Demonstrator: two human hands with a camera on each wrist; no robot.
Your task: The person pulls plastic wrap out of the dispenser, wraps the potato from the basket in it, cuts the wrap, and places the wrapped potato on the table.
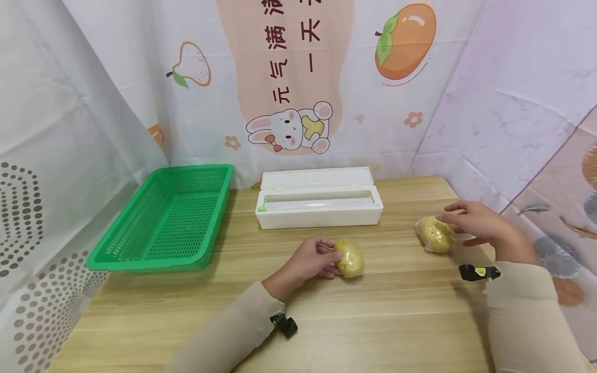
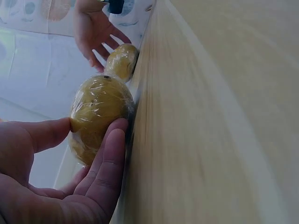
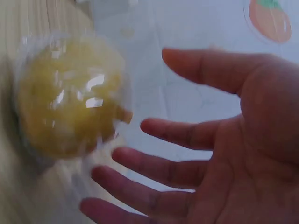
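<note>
My left hand (image 1: 311,260) pinches a yellow potato (image 1: 351,259) between thumb and fingers, low over the table in front of the white box. In the left wrist view, this potato (image 2: 100,105) shows shiny clear plastic film around it. A second film-wrapped potato (image 1: 432,235) lies toward the table's right side. Beside it is my right hand (image 1: 482,228), its fingers spread and partly overlapping it in the head view. From the right wrist, a gap shows between the fingertips (image 3: 122,154) and this potato (image 3: 70,98), with nothing in the palm.
A white film dispenser box (image 1: 319,217) stands at the back middle, lid raised, a roll inside. At the back left is a green plastic basket (image 1: 205,259) with mesh walls. Printed curtains (image 1: 298,160) hang behind and beside the wooden table (image 1: 392,321).
</note>
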